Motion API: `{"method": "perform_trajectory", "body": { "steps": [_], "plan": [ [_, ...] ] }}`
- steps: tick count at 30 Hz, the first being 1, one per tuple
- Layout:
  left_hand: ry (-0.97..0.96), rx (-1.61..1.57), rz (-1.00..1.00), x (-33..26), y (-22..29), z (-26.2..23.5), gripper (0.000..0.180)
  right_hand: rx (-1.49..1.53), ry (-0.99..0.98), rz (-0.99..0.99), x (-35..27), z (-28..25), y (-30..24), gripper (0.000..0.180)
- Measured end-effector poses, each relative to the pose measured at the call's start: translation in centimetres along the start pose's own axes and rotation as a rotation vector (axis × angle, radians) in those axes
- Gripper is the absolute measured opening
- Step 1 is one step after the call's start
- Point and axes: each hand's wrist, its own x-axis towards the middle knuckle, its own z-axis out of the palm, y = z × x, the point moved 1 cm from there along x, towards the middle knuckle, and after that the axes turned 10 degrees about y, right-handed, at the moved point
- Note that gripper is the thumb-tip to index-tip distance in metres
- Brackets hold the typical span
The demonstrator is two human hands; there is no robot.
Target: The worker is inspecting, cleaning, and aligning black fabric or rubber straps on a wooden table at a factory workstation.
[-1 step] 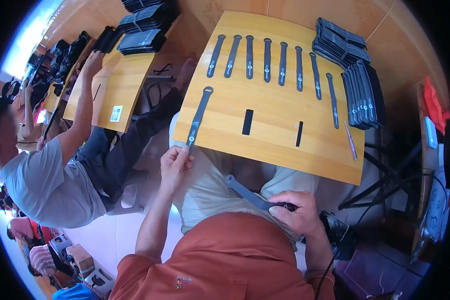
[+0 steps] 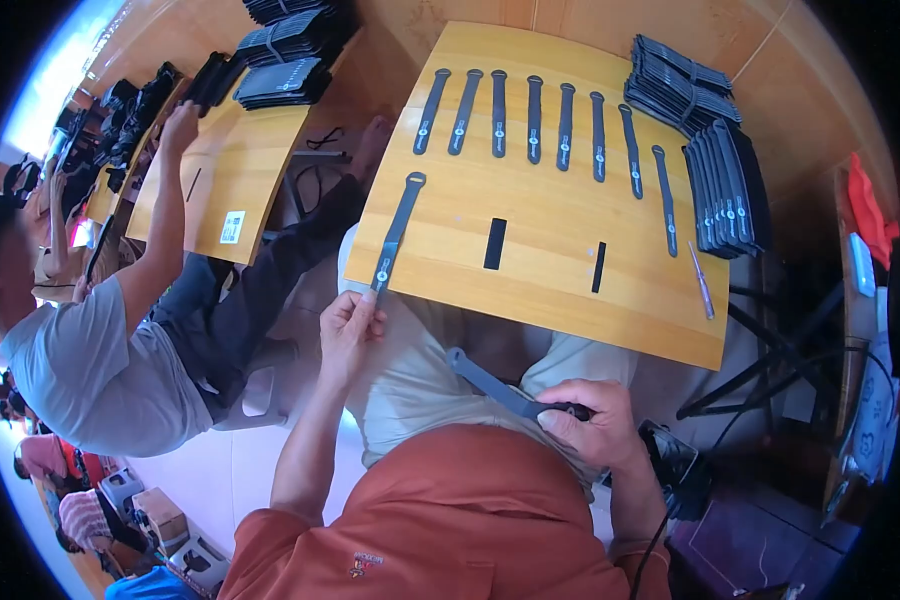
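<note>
My left hand (image 2: 350,330) pinches the lower end of a grey strap (image 2: 401,232) with a slotted end, which lies over the near left edge of the wooden table (image 2: 550,215). Over my lap, my right hand (image 2: 592,418) is closed around a second grey strap (image 2: 495,388); its free end points up and left, and part of it is covered by my fingers. Along the far side of the table several like straps (image 2: 534,120) lie spaced in a row, slotted ends away from me. Two black slots or strips (image 2: 495,244) show on the tabletop nearer to me.
Stacked grey straps (image 2: 725,190) sit at the table's right edge, with bundles (image 2: 680,85) behind them. A thin screwdriver-like tool (image 2: 702,282) lies at the right. On the left, a co-worker (image 2: 110,370) sits at another table (image 2: 215,195) bearing more strap bundles (image 2: 282,80).
Both my hands and the two straps they hold stay practically where they were. The co-worker's raised hand has shifted slightly to the left.
</note>
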Motion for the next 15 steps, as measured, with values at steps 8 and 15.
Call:
{"method": "perform_trajectory", "body": {
  "steps": [8,15],
  "plan": [
    [0.109,0.116,0.020,0.5,-0.3,-2.0,0.023,0.006,0.038,0.035,0.8,-0.4,-0.3,0.022],
    [-0.054,0.457,0.716,-5.9,4.6,2.2,0.051,0.014,0.042,0.033,1.7,0.1,-0.6,0.022]
  ]
}}
